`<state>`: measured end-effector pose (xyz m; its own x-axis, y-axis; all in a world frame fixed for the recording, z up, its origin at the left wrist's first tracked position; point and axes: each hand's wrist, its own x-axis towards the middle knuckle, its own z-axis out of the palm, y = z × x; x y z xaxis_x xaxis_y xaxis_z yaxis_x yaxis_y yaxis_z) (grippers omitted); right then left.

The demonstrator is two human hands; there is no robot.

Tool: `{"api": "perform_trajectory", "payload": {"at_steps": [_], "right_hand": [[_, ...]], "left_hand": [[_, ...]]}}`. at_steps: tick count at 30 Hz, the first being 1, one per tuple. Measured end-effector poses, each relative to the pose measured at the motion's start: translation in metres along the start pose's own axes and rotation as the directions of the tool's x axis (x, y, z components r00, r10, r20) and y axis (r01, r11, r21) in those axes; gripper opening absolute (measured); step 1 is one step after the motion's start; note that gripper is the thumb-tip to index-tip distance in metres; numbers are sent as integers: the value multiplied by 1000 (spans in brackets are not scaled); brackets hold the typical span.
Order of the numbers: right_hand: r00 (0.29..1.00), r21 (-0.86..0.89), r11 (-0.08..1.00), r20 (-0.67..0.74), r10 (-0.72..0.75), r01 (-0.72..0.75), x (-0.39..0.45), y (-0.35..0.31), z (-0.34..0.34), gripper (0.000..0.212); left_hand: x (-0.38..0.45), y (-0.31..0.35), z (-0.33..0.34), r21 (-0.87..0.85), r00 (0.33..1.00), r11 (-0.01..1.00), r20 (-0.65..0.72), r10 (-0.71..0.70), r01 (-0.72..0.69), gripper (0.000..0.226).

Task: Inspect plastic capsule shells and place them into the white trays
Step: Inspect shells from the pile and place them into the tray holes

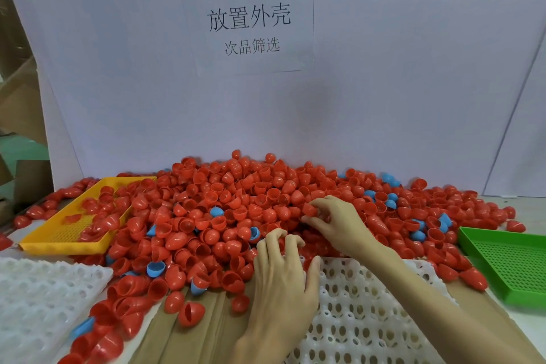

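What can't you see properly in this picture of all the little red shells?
- Head view: the left hand covers whatever its curled fingertips touch in the shell pile.
- The white tray under the arms is cut off by the bottom edge and partly hidden by the forearms.
- The green tray runs off the right edge.
- Cracks or flaws on the shell held by the right hand are too small to see.

You get bright, even light, probably from overhead, with small glints on the red shells (224, 210) and soft shadows under them. Toward nine and three o'clock the backboard (384, 97) edges bow from wide-angle distortion, and detail is slightly soft throughout.
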<state>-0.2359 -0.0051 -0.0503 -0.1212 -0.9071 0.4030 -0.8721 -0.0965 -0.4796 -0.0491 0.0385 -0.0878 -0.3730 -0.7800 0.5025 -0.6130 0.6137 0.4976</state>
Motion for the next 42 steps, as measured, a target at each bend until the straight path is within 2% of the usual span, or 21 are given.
{"api": "perform_trajectory", "payload": {"at_steps": [3, 5, 10, 12, 15, 18, 20, 22, 25, 29, 35, 39, 42], "right_hand": [[999, 197, 980, -46, 19, -10, -26, -5, -26, 8], [999, 246, 969, -29, 18, -10, -45, -7, -43, 7], [996, 275, 962, 92, -20, -6, -86, -13, -71, 10], [995, 277, 961, 85, -45, 20, -95, -13, -71, 13], [996, 237, 970, 59, -69, 53, -103, -12, -65, 22], [994, 222, 972, 63, -91, 75, -108, -14, -60, 28], [993, 249, 964, 41, -109, 95, -110, -17, -61, 31], [994, 294, 951, 19, -108, 98, -110, -21, -63, 39], [995, 370, 925, 11, -101, 89, -113, -21, -69, 48], [995, 559, 826, 31, -98, 64, -119, -22, -75, 28], [993, 626, 780, 87, -81, 9, -121, -25, -79, 25], [991, 665, 744, 131, -32, -64, -121, -24, -82, 13], [991, 688, 719, 131, 3, -93, -121, -23, -81, 12]], "left_hand": [[2, 3, -5, -65, 999, 997, -44, 31, -34, 25], [3, 7, -10, -167, 996, 985, -80, 36, -49, 19], [7, 22, -28, -372, 993, 921, -78, 88, -111, 24], [6, 29, -31, -431, 992, 893, -70, 107, -127, 28], [3, 35, -31, -501, 994, 860, -8, 108, -97, 34], [2, 37, -29, -551, 997, 833, 18, 72, -51, 30], [2, 37, -29, -642, 998, 766, 56, 12, 26, 28], [4, 37, -30, -744, 992, 657, 112, -56, 121, 30], [5, 37, -30, -812, 979, 549, 141, -146, 199, 34], [8, 33, -31, -822, 980, 537, 131, -148, 191, 28], [7, 36, -30, -837, 984, 518, 143, -101, 175, 23], [3, 41, -29, -776, 993, 620, 102, -56, 115, 17], [-1, 47, -30, -695, 999, 719, -32, -37, 5, 17]]}}
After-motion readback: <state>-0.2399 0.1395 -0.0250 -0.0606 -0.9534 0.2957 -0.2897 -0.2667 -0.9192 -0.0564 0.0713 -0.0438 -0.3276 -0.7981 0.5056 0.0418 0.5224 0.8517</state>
